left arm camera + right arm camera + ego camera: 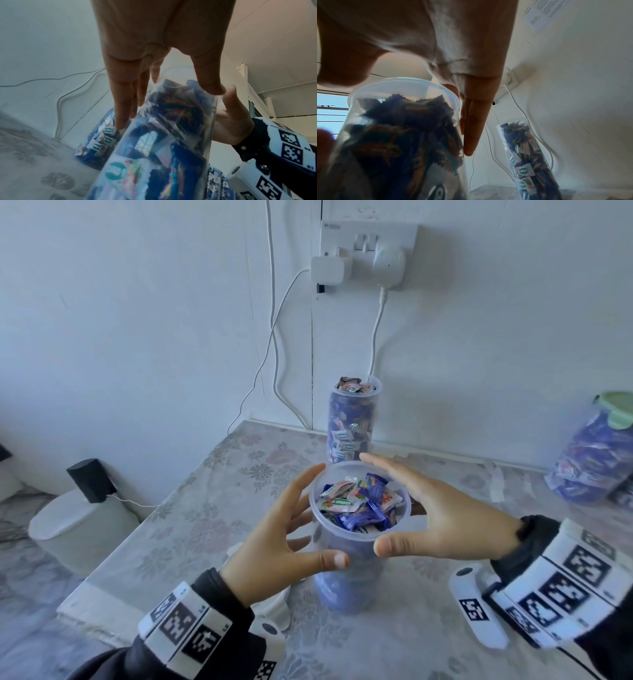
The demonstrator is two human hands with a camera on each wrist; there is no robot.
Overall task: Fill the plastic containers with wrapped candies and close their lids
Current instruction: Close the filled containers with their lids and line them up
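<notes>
Two spread hands, left (270, 546), right (442, 518), flanking candy-filled open container (359, 546), neither grip closed.

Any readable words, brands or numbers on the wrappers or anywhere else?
None reads for certain.
Green oval logos on wrapped candies in the far clear plastic container: blurred.
Printed white paper sheet on the wall: too small.
Black-and-white square marker bands on the wrists: patterns only.

Black sleeves (219, 594) cover both forearms. White wristbands (181, 625) printed with black square markers wrap each wrist, a white camera pod (476, 607) at 5 o'clock.
</notes>
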